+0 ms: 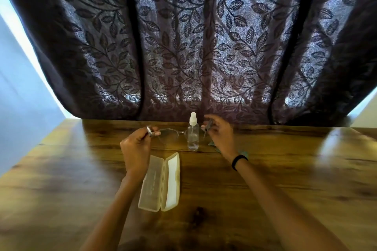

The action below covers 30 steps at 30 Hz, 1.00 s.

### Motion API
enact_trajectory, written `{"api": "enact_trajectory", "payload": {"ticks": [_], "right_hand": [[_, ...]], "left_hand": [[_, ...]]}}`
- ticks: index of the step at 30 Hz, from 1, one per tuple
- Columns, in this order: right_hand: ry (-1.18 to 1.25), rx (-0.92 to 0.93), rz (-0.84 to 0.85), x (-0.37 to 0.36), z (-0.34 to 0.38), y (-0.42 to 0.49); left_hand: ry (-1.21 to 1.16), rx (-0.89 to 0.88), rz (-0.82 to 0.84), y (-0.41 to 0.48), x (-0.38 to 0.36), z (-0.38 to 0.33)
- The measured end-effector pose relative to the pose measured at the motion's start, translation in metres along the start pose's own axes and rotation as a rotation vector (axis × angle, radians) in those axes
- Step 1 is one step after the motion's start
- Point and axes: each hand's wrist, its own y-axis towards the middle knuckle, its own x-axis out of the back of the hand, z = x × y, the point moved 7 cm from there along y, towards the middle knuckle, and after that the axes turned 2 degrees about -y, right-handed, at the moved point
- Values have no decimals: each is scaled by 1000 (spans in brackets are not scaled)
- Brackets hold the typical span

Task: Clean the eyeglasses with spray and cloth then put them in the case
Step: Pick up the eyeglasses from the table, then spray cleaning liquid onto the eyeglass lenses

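Looks like early days: both hands, left hand (136, 144) and right hand (219, 133), pinch the eyeglasses (173, 135) by the temples above the table, behind the untouched spray bottle (193, 134), case (161, 182) lying open and empty.

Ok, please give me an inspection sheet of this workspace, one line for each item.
Surface: wooden table, glossy with glare patches.
Job's things: glasses held up by both ends; spray bottle upright, capped; case lying open; green cloth mostly hidden behind the right hand.
Clutter: nothing seen.
Grippers: left hand pinches the left end of the glasses; right hand pinches the right end, black band on its wrist.
Cables: nothing seen.
Surroundings: dark leaf-pattern curtain, backlit, behind the table.
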Motion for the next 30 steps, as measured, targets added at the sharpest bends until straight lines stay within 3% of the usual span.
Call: {"api": "enact_trajectory", "payload": {"ticks": [6,17,30], "right_hand": [[74,-81,175,-44,-7,12],[-29,-44,118,-45,-11,7],[140,-44,4,35,-17,-29]], "left_hand": [[25,70,-34,4,24,19],[30,83,-77,13,27,22],[-123,49,-12,18,-24,-1]]}}
